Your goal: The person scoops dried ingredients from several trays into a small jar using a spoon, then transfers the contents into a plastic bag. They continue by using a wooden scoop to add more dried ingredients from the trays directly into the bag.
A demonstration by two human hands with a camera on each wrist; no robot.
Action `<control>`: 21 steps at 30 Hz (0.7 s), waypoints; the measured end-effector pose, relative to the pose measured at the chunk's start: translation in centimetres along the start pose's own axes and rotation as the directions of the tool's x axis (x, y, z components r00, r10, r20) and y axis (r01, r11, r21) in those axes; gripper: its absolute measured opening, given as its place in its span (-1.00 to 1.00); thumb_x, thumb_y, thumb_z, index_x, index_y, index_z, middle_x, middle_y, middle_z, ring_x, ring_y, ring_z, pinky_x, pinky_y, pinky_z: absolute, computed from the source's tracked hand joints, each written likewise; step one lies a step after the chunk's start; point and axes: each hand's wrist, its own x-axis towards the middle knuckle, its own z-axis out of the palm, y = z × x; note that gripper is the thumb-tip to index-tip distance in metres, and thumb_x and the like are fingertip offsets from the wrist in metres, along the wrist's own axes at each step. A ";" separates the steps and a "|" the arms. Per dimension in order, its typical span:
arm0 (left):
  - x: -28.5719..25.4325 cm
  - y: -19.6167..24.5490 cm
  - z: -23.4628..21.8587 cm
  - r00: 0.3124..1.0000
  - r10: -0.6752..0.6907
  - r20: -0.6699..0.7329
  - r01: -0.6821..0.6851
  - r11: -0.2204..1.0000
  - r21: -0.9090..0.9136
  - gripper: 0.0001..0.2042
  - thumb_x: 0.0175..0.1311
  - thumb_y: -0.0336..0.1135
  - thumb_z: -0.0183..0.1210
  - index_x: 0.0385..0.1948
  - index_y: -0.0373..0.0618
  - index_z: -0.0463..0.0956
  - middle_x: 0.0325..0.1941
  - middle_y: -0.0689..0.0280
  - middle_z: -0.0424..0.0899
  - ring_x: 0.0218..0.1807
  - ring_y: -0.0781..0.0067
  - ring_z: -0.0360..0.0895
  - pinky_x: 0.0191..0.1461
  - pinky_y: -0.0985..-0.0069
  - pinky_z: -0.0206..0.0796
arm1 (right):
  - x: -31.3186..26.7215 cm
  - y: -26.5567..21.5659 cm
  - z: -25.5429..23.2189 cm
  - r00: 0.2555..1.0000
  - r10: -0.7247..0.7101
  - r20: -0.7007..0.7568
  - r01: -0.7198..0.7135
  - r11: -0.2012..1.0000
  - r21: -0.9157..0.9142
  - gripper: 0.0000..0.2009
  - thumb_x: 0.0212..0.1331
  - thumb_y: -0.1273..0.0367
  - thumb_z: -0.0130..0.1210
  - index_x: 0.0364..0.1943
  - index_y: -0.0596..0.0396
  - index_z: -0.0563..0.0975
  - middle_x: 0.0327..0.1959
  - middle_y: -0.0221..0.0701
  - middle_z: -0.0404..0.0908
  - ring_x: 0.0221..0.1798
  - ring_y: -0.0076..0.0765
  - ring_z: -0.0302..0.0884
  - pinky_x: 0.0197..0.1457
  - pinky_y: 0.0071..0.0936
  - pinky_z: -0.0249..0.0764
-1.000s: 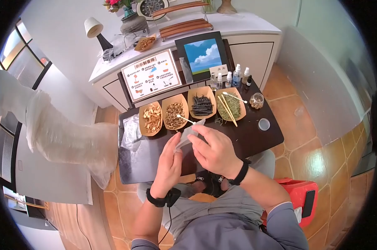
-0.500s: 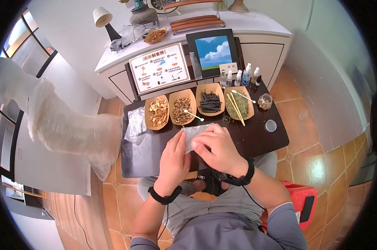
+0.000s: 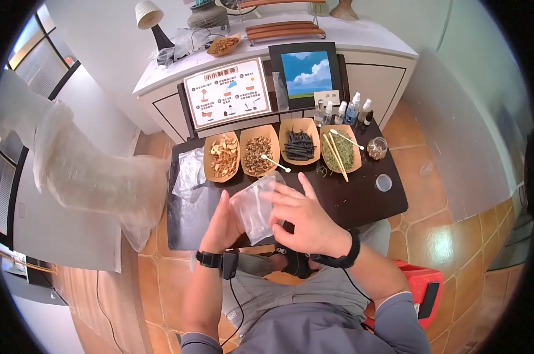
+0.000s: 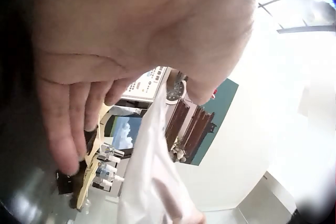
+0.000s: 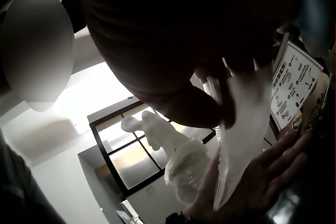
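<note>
Translucent plastic forms the bag [image 3: 254,213], positioned between both hands, above the surface [image 3: 361,203]. Left hand [image 3: 222,225]: grip open, bag against palm, fingers extended. Right hand [image 3: 307,219]: grip apart, fingers spread, touching the bag near its upper edge.

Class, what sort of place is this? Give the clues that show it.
Probably a small craft or workshop corner, judging by the trays of dried plant pieces, the spray bottles and the illustrated instruction sheet.
</note>
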 end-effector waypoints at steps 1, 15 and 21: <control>0.0 -0.3 0.2 0.999 -0.022 -0.032 0.020 0.998 -0.061 -0.20 0.69 0.41 -0.36 0.62 -0.09 0.20 0.49 0.14 0.55 0.37 0.12 0.62 0.32 0.05 0.60 | 0.2 0.0 0.5 0.999 -0.043 -0.030 0.043 0.999 -0.012 -0.96 0.20 0.37 0.26 -0.35 -0.04 0.63 0.32 -0.32 0.70 0.58 -0.01 0.43 0.73 0.51 -0.27; 0.0 -0.4 -0.7 0.989 0.022 0.143 -0.094 0.851 0.518 -0.17 0.66 0.44 -0.35 0.55 -0.14 0.34 0.30 0.12 0.70 0.16 0.25 0.77 -0.24 0.42 0.71 | 2.9 2.1 2.2 0.895 0.389 0.220 -0.435 0.647 0.626 -0.78 0.52 0.39 0.21 0.00 0.34 0.62 -0.22 -0.37 0.75 -0.26 -0.56 0.69 -0.20 -0.55 0.57; 0.0 -0.2 -1.6 0.970 -0.138 0.199 0.056 0.927 0.372 0.02 0.52 0.62 -0.38 0.54 -0.24 0.32 0.30 0.03 0.69 0.11 0.11 0.80 -0.09 0.38 0.72 | 3.1 2.9 2.7 0.937 0.220 0.272 -0.345 0.707 0.617 -0.86 0.53 0.43 0.14 -0.12 0.28 0.62 -0.25 -0.42 0.71 -0.31 -0.56 0.61 -0.16 -0.46 0.56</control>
